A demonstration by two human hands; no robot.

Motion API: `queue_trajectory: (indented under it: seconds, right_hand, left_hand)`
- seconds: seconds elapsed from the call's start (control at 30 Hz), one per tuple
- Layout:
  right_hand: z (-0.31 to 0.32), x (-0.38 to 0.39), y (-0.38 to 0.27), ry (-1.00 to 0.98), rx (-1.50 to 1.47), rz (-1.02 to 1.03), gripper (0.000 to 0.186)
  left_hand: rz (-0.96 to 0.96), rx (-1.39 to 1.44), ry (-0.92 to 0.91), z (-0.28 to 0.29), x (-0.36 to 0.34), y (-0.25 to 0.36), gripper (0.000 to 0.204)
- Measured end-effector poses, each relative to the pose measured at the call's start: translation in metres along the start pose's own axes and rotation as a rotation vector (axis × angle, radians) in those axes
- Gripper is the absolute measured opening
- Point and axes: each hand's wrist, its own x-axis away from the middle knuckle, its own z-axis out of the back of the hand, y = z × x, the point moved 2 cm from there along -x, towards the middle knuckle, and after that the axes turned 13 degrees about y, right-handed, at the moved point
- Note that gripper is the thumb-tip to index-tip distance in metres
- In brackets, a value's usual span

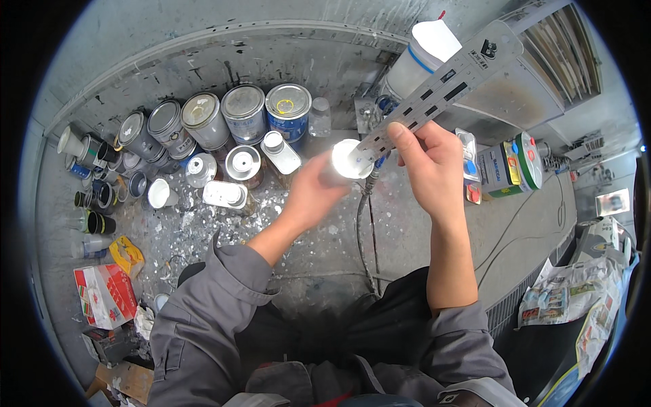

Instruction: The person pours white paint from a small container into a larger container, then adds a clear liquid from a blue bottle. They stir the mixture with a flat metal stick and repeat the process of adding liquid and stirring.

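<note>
My left hand point(310, 198) is wrapped round a small cup point(347, 163), whose inside looks bright white. In my right hand point(437, 169) is a long, flat, slotted paint-mixing ruler point(444, 85), pinched between thumb and fingers near its lower end. The ruler slants from the upper right down to the cup, and its lower tip is at or inside the cup's mouth. Glare hides how much liquid the cup holds. To the left of the cup stands a metal can with a white top point(281, 154). A dark hose point(363, 217) runs below the cup.
Large paint tins point(244, 112) line the back wall, with smaller cans point(243, 163) before them. Several stacked cups point(98, 220) and a red-white box point(107, 295) are at left. A white tank point(417, 61), a green-topped canister point(512, 166) and crumpled paper point(566, 295) are at right.
</note>
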Motion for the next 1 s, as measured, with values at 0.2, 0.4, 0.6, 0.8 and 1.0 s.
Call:
queue_trajectory:
  seconds: [0.2, 0.4, 0.6, 0.8, 1.0]
  right_hand:
    - [0.014, -0.005, 0.000, 0.027, -0.029, 0.023, 0.033]
    - [0.015, -0.009, 0.002, 0.056, 0.018, 0.114, 0.029]
    - [0.004, -0.003, 0.000, 0.004, 0.072, 0.088, 0.025]
    - [0.000, -0.002, 0.001, -0.026, 0.006, 0.033, 0.035]
    - [0.016, -0.009, -0.006, 0.012, -0.040, 0.096, 0.033]
  left_hand:
    - [-0.007, -0.011, -0.020, 0.002, 0.000, -0.007, 0.075]
    - [-0.021, -0.033, -0.019, 0.003, 0.000, -0.009, 0.076]
    - [-0.004, 0.014, -0.020, 0.000, -0.001, 0.000, 0.074]
    - [0.016, 0.029, -0.025, 0.000, 0.000, 0.000, 0.072]
    - [-0.017, 0.020, -0.034, 0.000, 0.000, -0.012, 0.076]
